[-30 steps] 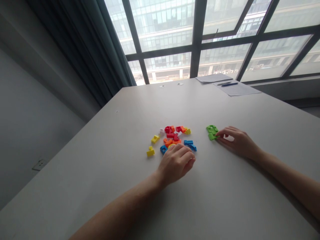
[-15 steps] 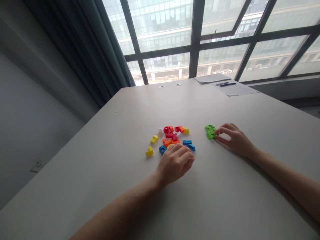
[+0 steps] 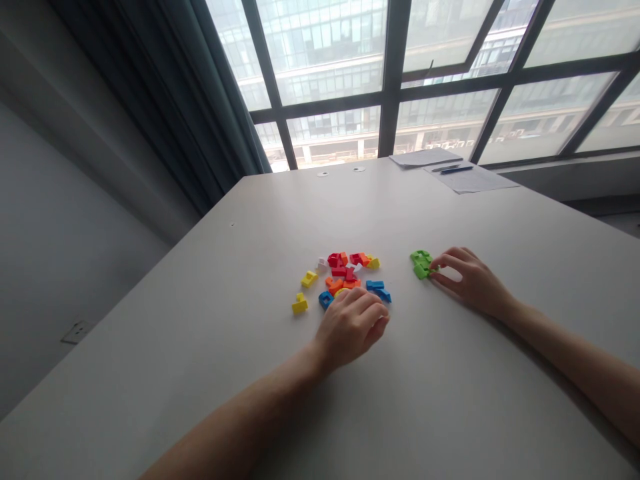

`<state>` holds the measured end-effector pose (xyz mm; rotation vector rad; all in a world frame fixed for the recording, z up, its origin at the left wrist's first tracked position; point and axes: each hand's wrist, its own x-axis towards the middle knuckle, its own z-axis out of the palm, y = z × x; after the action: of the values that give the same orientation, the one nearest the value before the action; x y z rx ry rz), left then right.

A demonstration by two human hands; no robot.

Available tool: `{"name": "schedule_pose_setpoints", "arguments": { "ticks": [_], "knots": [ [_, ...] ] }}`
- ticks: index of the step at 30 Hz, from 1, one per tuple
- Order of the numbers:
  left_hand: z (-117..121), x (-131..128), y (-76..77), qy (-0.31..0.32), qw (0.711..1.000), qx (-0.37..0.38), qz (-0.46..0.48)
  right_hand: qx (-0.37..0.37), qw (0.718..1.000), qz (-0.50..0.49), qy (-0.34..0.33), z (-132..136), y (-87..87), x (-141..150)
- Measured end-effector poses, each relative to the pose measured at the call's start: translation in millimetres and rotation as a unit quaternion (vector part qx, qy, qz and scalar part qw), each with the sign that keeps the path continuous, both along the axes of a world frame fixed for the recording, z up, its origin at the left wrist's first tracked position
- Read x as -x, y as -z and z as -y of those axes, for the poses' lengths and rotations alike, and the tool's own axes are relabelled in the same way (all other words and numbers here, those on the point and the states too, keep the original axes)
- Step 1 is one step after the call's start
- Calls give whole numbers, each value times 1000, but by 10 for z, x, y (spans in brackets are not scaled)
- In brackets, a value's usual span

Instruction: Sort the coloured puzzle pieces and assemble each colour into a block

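My right hand [image 3: 463, 277] pinches the near right edge of a small green plastic block [image 3: 423, 265] between thumb and fingertips; it lies flat on the table, and other green pieces seem grouped with it. Left of it is a loose pile of small coloured plastic blocks: red [image 3: 340, 267], orange [image 3: 335, 286], blue [image 3: 375, 285], yellow [image 3: 309, 279] and white [image 3: 322, 263]. At the pile's near edge, my left hand [image 3: 353, 323] rests with its fingers curled together. Its fingertips are hidden, and so is anything in them. A yellow piece is partly covered by its knuckles.
The white table [image 3: 225, 373] reaches to a large window [image 3: 330, 133]. Sheets of paper [image 3: 485, 181] and pens [image 3: 456, 170] lie at its far right. Two round fittings [image 3: 359, 169] sit near the far edge. A dark curtain [image 3: 200, 120] hangs at the left.
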<state>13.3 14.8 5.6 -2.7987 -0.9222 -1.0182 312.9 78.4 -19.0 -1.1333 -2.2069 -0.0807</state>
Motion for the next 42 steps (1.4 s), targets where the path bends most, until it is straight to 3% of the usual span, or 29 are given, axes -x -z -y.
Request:
{"name": "schedule_pose_setpoints", "arguments": {
  "ticks": [19,27,31,37,42],
  "knots": [
    [1,1,3,1,1000,1,1,5,1000,-6,1,4,-2,3],
    [3,7,0,1,1000,1,-5,28,991,-84,100,-24,0,-21],
    [8,8,-7,-4,1000,1,-13,45,989,-95,107,-41,15,-31],
    [14,-39,-22,-32,996,-35,-76,62,988,-96,100,-35,19,-27],
    [-98,-246,-130,-83,988,-22,-132,48,987,-87,127,-11,3,-17]
  ]
}}
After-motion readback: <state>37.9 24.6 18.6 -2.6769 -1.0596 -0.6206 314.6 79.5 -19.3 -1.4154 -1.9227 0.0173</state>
